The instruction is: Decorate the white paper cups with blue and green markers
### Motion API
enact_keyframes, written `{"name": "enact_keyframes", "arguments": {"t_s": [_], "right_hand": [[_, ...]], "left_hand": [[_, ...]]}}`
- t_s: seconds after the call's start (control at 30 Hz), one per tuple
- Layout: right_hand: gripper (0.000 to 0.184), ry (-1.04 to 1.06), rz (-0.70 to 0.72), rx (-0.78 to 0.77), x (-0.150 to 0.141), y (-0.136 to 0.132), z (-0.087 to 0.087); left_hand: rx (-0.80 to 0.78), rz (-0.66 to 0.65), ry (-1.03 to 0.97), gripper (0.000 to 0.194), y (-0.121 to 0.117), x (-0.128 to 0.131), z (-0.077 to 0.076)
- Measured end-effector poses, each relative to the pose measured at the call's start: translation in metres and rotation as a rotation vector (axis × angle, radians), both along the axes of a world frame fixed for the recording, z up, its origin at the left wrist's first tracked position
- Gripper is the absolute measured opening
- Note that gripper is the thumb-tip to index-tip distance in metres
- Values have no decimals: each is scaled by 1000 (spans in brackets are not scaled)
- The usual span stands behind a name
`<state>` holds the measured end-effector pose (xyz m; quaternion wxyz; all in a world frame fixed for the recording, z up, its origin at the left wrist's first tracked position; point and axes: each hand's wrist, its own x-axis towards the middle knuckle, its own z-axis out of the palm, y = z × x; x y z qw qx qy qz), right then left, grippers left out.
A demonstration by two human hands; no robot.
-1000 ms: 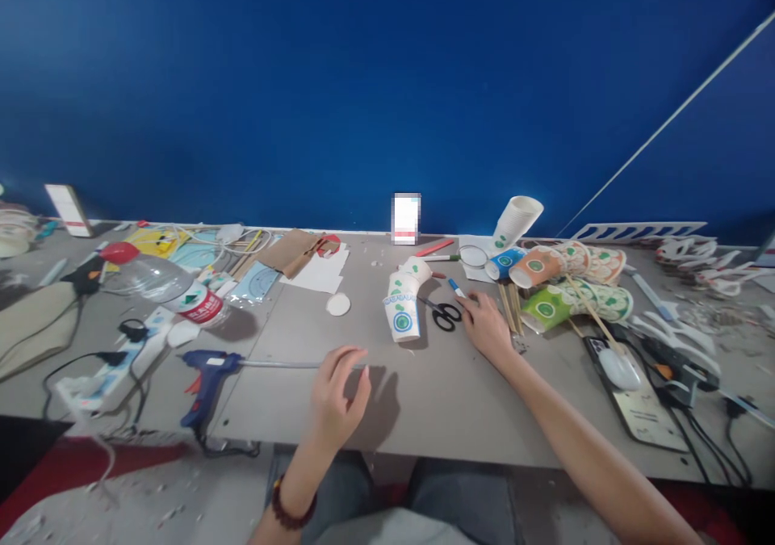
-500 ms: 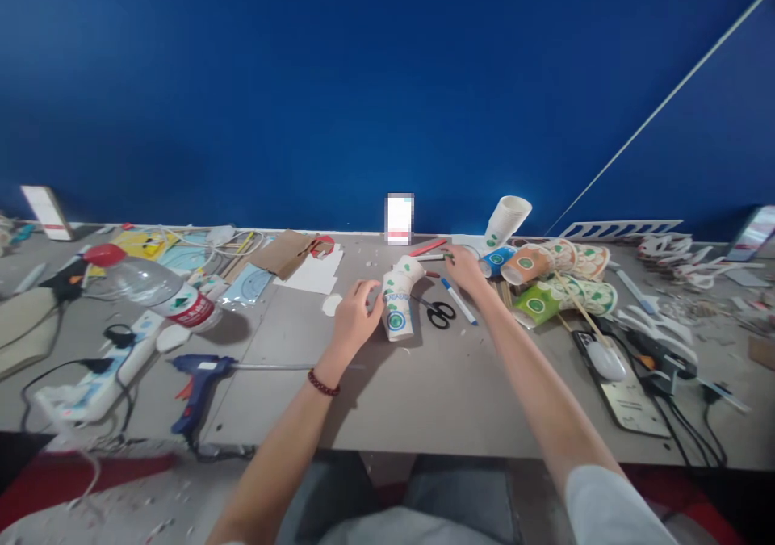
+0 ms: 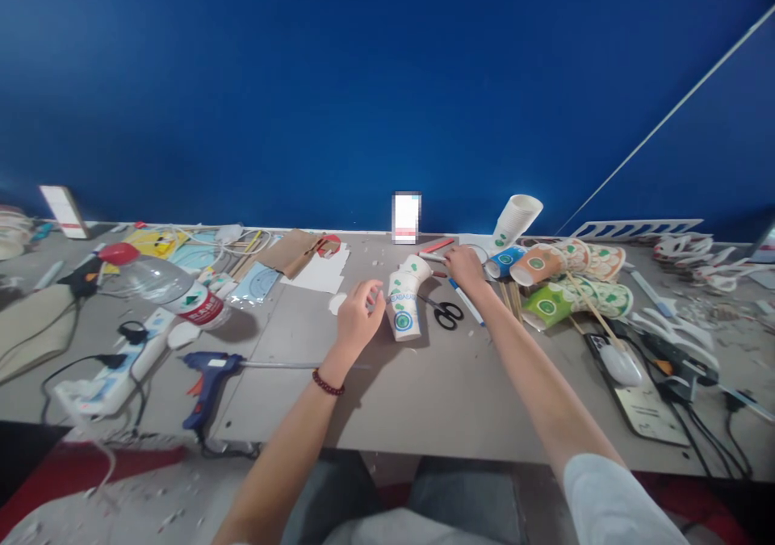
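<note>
My left hand (image 3: pixel 362 312) is open with loosely bent fingers, just left of two white paper cups. The lower paper cup (image 3: pixel 404 319) has a blue band and round blue mark; the upper cup (image 3: pixel 417 268) meets it at an angle. My right hand (image 3: pixel 465 268) reaches behind them, its fingers closed on the end of a slim white pen-like stick (image 3: pixel 432 257); the fingertips are partly hidden. Black-handled scissors (image 3: pixel 446 314) lie right of the cups. A blue-and-white marker (image 3: pixel 467 301) lies partly under my right wrist. Behind is a red strip (image 3: pixel 437 245).
On the left are a blue glue gun (image 3: pixel 211 375), a power strip (image 3: pixel 130 363) and a red-capped bottle (image 3: pixel 175 291). Stacked paper cups (image 3: pixel 536 264), wooden sticks (image 3: pixel 513 299) and a phone (image 3: pixel 651 412) under a white mouse are at right. A blue wall (image 3: pixel 363 85) stands behind.
The view has shifted slightly, so everything sits a little further right. The pen-like stick has tilted at my right fingers. My left hand has stayed beside the cups.
</note>
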<state>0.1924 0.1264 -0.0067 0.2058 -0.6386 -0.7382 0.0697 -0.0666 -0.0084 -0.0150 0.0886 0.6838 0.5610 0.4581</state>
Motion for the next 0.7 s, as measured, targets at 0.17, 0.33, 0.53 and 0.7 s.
{"name": "enact_keyframes", "arguments": {"t_s": [0.17, 0.33, 0.53, 0.7], "right_hand": [[21, 268, -97, 115, 4, -12, 3], [23, 578, -52, 19, 4, -58, 11], [32, 1212, 287, -435, -7, -162, 22], [27, 1034, 580, -503, -21, -226, 19]], "left_hand": [[32, 1, -51, 20, -1, 0, 6], [-73, -107, -55, 21, -16, 7, 29], [-273, -432, 336, 29, -64, 15, 62], [-356, -628, 649, 16, -105, 18, 61]]}}
